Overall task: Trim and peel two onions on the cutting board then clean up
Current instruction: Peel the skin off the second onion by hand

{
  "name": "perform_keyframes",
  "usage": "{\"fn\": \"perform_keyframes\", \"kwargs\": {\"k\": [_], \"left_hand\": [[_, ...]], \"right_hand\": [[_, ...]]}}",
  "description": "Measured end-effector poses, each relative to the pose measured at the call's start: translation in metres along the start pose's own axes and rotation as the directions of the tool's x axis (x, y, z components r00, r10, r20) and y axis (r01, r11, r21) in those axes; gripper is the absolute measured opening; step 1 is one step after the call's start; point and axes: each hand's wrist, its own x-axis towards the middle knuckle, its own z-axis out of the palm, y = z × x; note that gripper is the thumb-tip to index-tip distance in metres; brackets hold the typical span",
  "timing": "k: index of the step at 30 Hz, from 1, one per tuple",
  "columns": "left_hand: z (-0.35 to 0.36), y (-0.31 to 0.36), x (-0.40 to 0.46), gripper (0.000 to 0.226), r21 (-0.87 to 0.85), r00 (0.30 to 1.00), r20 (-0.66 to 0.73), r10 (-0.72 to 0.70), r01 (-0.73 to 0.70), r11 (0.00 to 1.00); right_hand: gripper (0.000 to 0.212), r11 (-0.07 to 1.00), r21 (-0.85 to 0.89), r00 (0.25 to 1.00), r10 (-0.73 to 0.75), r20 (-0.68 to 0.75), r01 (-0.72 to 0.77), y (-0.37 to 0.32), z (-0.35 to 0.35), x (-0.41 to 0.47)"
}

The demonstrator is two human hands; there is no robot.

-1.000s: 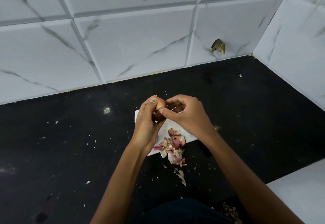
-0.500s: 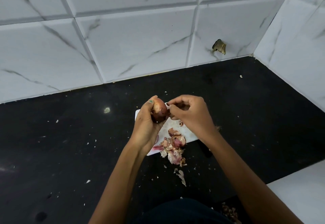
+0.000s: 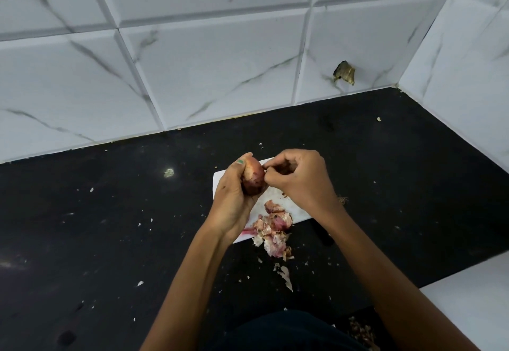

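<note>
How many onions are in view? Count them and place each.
1 whole onion, gripped in the left hand above the cutting board. Another may lie hidden among the peels.

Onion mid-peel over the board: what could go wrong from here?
1. The peel pile already overhangs the cutting board's near edge; more skin likely lands on the black counter, adding cleanup.
2. The left hand holds the onion in the air while the right hand picks; it could slip.
</note>
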Motion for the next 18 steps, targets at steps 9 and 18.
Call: {"fn": "perform_keyframes", "kwargs": {"k": [9, 18], "left_hand": [[-0.003, -0.008, 0.007, 0.033, 0.092, 0.990, -0.120, 0.075, -0.065, 0.994], [-0.001, 0.001, 0.005, 0.023, -0.257, 0.985, -0.123, -0.122, 0.087, 0.962]], "right_hand": [[0.015, 0.997, 0.018, 0.997, -0.081, -0.011, 0.081, -0.004, 0.008, -0.005], [0.005, 0.999, 0.035, 0.991, 0.041, -0.129, -0.037, 0.019, 0.002, 0.004]]}}
